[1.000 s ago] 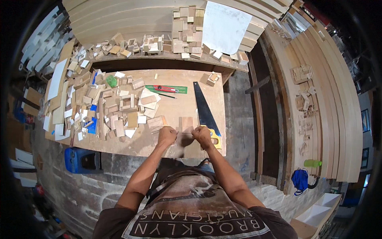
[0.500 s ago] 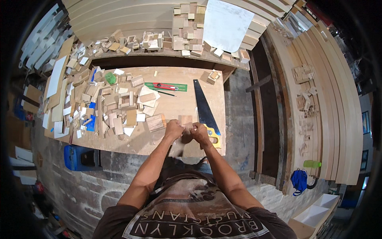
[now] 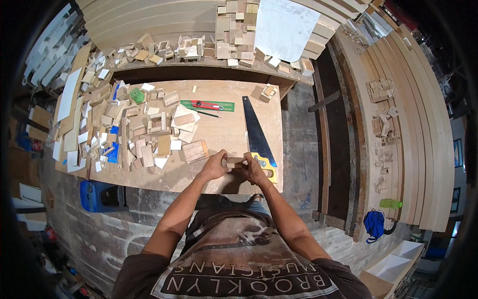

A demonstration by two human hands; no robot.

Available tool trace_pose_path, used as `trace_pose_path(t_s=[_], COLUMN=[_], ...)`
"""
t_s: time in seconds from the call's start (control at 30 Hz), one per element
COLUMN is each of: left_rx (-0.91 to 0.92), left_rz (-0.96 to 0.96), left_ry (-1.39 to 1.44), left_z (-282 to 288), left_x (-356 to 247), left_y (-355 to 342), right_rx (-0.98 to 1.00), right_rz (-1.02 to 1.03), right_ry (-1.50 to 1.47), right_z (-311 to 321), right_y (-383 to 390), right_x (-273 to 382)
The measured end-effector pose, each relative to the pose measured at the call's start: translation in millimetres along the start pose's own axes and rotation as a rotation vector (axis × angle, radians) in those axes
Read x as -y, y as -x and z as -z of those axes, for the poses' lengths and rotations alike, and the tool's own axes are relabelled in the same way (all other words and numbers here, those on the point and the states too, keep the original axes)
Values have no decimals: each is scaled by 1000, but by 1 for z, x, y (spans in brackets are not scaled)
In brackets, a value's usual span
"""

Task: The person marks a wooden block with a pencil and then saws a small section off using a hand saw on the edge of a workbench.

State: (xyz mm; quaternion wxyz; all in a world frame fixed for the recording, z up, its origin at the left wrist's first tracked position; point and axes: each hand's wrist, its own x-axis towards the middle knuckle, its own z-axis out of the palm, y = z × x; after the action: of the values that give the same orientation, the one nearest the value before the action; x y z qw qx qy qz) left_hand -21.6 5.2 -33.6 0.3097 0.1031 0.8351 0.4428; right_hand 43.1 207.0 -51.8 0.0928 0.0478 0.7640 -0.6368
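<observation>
Near the front edge of the plywood table (image 3: 254, 119), a small wooden block (image 3: 234, 162) is held between my left hand (image 3: 216, 164) and my right hand (image 3: 251, 168), both with fingers closed on its ends. Just right of them lies a handsaw with a black blade (image 3: 256, 129) and yellow handle. A striped wood piece (image 3: 195, 151) rests left of my left hand. Further back lie a red utility knife (image 3: 204, 104), a green ruler (image 3: 228, 106) and a dark pencil (image 3: 206, 113).
Several wood offcuts (image 3: 147, 124) and a green lump (image 3: 137, 95) cover the table's left half. Behind is a shelf (image 3: 194, 70) of small wooden pieces. A long plank bench (image 3: 418, 134) runs along the right, with a blue bag (image 3: 373, 226). A blue container (image 3: 99, 197) stands below the table's left.
My hands have moved slightly up the view with the block, which was lying flatter on the table and now shows as a narrower piece between them.
</observation>
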Motion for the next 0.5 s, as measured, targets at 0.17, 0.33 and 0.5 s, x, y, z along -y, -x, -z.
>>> trace_pose_path(t_s=[0.17,0.33,0.5], left_rx=[-142,-141,-158], left_rz=[-173,-202,-166], left_ry=[-219,-284,-294], left_z=[7,11,5], left_x=[-13,-7,-1], left_y=[4,-7,-6], right_rx=[-37,-28,24], right_rz=[117,212,141], right_ry=[306,475,503], right_z=[7,11,13], right_y=[-13,-28,-32], right_x=[11,10,19])
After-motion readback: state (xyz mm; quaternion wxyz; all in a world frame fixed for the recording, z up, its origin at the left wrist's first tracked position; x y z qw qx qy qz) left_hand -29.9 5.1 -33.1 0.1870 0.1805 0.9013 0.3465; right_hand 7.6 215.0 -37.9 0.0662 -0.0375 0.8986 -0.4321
